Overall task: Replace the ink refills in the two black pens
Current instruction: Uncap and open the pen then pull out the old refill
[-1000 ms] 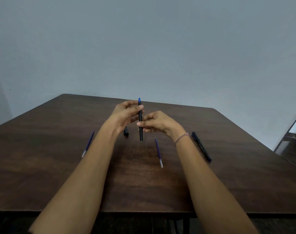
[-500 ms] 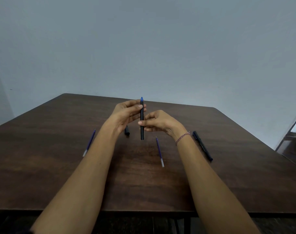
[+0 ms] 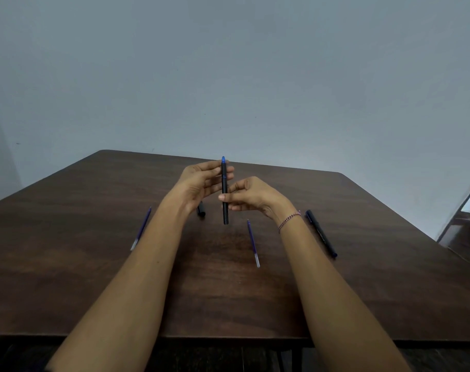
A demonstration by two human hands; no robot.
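Dark wooden table [image 3: 94, 264] against a plain grey wall [image 3: 228, 76]. Above its middle, held upright in the air with blue end up: black pen [image 3: 224, 208]. Left hand [image 3: 199, 181] at the upper part, long fingers behind the barrel and thumb in front, pinching it. Right hand [image 3: 252, 197] lower down, thumb and curled fingers clamped on the barrel; bracelet [image 3: 289, 221] on that wrist. Flat on the table: second black pen [image 3: 321, 233] at right, refill [image 3: 253, 244] near the right forearm, other refill [image 3: 141, 229] far left, small black piece [image 3: 201, 212] below the left hand.
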